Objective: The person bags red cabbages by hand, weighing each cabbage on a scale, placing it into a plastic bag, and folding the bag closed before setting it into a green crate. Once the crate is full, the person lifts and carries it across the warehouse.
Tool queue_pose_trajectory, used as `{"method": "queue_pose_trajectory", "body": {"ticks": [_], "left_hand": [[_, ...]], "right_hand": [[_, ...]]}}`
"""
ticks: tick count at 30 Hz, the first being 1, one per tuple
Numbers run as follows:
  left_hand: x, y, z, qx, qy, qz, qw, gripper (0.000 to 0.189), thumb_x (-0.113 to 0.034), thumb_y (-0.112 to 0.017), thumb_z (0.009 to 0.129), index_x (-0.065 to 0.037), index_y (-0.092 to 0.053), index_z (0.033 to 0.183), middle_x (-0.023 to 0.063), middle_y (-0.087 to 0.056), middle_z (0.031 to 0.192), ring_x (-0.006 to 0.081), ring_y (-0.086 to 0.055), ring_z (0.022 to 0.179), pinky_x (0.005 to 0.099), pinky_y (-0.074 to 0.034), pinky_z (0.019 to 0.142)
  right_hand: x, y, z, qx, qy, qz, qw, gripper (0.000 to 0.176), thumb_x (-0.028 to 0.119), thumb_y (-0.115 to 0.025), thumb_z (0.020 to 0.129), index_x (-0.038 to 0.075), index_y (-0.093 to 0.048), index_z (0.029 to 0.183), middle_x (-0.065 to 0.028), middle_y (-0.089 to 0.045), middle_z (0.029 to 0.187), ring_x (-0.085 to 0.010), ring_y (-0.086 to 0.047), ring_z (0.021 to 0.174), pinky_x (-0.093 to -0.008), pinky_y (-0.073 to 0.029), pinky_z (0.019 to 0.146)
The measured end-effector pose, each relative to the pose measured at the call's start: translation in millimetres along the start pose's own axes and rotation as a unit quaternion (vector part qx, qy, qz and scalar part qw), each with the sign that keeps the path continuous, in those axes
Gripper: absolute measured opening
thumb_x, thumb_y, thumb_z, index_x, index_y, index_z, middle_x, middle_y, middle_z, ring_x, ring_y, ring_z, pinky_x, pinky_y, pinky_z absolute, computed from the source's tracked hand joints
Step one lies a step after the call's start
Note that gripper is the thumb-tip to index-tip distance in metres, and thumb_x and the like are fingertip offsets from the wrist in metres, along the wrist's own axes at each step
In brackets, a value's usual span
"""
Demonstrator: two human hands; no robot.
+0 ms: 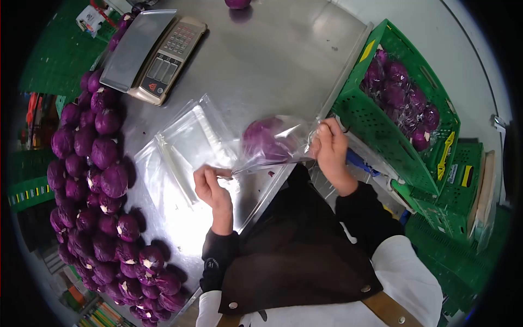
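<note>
A red cabbage [267, 140] lies inside a clear plastic bag [291, 131] at the table's near edge. My left hand [212, 188] pinches the bag's left end, its fingers closed. On the other side, my right hand [330, 144] grips the bag's gathered right end. The bag is stretched between both hands, with the cabbage in between. Flat clear bags [185, 136] lie in a stack on the metal table, beyond my left hand and left of the cabbage.
Many red cabbages [103, 152] are piled along the left. A scale [163, 60] stands at the back left. One cabbage [238, 3] sits at the far edge of view. At right, a green crate [376, 141] holds bagged cabbages [400, 90].
</note>
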State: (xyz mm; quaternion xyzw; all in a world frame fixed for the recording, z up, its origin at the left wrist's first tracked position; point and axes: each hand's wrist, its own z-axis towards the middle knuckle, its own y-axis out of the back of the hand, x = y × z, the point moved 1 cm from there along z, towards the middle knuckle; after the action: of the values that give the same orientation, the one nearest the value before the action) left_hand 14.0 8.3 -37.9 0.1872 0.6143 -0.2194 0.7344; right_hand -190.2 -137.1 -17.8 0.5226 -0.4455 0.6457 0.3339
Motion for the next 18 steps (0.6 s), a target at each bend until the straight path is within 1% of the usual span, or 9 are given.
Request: {"method": "queue_pose_trajectory", "body": {"ticks": [5,6,8,9,11,13,15,17,18], "left_hand": [[25.7,-11.7,9.2,0.014,0.141,0.019,0.99,0.018,-0.012,-0.043,0.094,0.0,-0.05,0.082,0.003,-0.044,0.046,0.007,-0.038,0.032,0.0218,-0.028,0.032],[30.4,-5.9,9.8,0.069,0.254,0.036,0.964,0.019,-0.012,-0.045,0.093,0.001,-0.051,0.082,0.0028,-0.044,0.046,0.0077,-0.038,0.031,0.0233,-0.029,0.031],[25.0,-0.7,11.2,0.104,0.363,0.1,0.92,0.019,-0.013,-0.05,0.091,0.004,-0.054,0.084,0.0031,-0.046,0.047,0.0099,-0.039,0.031,0.0245,-0.031,0.032],[13.9,3.1,10.2,0.107,0.291,0.187,0.932,0.015,-0.01,-0.05,0.089,0.004,-0.055,0.087,0.0112,-0.058,0.066,0.0165,-0.055,0.051,0.0269,-0.043,0.046],[-23.1,-11.8,9.8,0.016,-0.101,0.371,0.923,0.02,-0.009,-0.052,0.086,0.003,-0.054,0.101,0.0186,-0.059,0.102,0.0235,-0.06,0.094,0.0309,-0.047,0.077],[-52.5,-32.5,16.7,0.159,-0.219,0.279,0.921,0.03,-0.011,-0.055,0.083,0.001,-0.052,0.11,0.0195,-0.045,0.127,0.0294,-0.041,0.122,0.0379,-0.034,0.098],[-68.7,-67.5,27.4,0.382,-0.247,0.385,0.803,0.05,-0.027,-0.064,0.079,-0.005,-0.049,0.121,0.0206,-0.044,0.128,0.0359,-0.04,0.122,0.0426,-0.03,0.103],[-33.0,-75.2,25.8,0.461,-0.103,0.365,0.802,0.063,-0.037,-0.07,0.073,-0.007,-0.048,0.123,0.0207,-0.043,0.129,0.0359,-0.04,0.121,0.0426,-0.032,0.101],[-24.9,-77.0,29.3,0.467,-0.112,0.364,0.798,0.063,-0.037,-0.07,0.073,-0.007,-0.048,0.123,0.0207,-0.043,0.129,0.0359,-0.04,0.121,0.0426,-0.032,0.101]], "right_hand": [[-41.0,18.1,6.7,-0.116,-0.023,-0.288,0.95,0.025,0.017,-0.047,0.094,0.005,-0.048,0.073,0.0027,-0.042,0.051,-0.0036,-0.037,0.04,-0.0213,-0.028,0.035],[-42.0,21.5,-0.4,-0.121,-0.025,-0.291,0.949,0.025,0.017,-0.047,0.094,0.005,-0.048,0.073,0.0027,-0.042,0.051,-0.0036,-0.037,0.04,-0.0213,-0.028,0.035],[-35.4,17.7,-13.7,-0.108,-0.19,-0.231,0.948,0.022,0.017,-0.052,0.091,0.002,-0.052,0.074,-0.0014,-0.045,0.053,-0.0088,-0.044,0.041,-0.0266,-0.034,0.038],[-30.0,14.6,-14.8,-0.114,-0.19,-0.232,0.947,0.022,0.017,-0.052,0.091,0.002,-0.052,0.074,-0.0014,-0.045,0.053,-0.0088,-0.044,0.041,-0.0266,-0.034,0.038],[-22.3,9.7,-14.1,-0.122,-0.249,-0.191,0.942,0.021,0.015,-0.052,0.09,0.001,-0.053,0.074,-0.0025,-0.048,0.053,-0.0098,-0.043,0.037,-0.0277,-0.035,0.036],[-27.9,17.1,-12.5,-0.119,-0.261,-0.181,0.941,0.02,0.015,-0.052,0.089,0.001,-0.055,0.076,-0.0043,-0.051,0.055,-0.0113,-0.046,0.036,-0.0289,-0.038,0.035],[-29.5,25.6,-7.3,-0.05,-0.321,-0.206,0.923,0.019,0.015,-0.052,0.089,-0.001,-0.058,0.081,-0.0066,-0.053,0.054,-0.0133,-0.048,0.035,-0.0295,-0.041,0.035],[-8.2,28.3,4.1,-0.01,-0.387,-0.264,0.883,0.017,0.015,-0.055,0.087,0.0,-0.059,0.09,-0.0093,-0.06,0.07,-0.0197,-0.06,0.051,-0.0323,-0.048,0.046],[3.9,25.1,11.8,-0.017,-0.172,-0.404,0.898,0.017,0.015,-0.056,0.084,0.002,-0.058,0.096,-0.0091,-0.06,0.082,-0.0229,-0.061,0.065,-0.0351,-0.049,0.055]]}}
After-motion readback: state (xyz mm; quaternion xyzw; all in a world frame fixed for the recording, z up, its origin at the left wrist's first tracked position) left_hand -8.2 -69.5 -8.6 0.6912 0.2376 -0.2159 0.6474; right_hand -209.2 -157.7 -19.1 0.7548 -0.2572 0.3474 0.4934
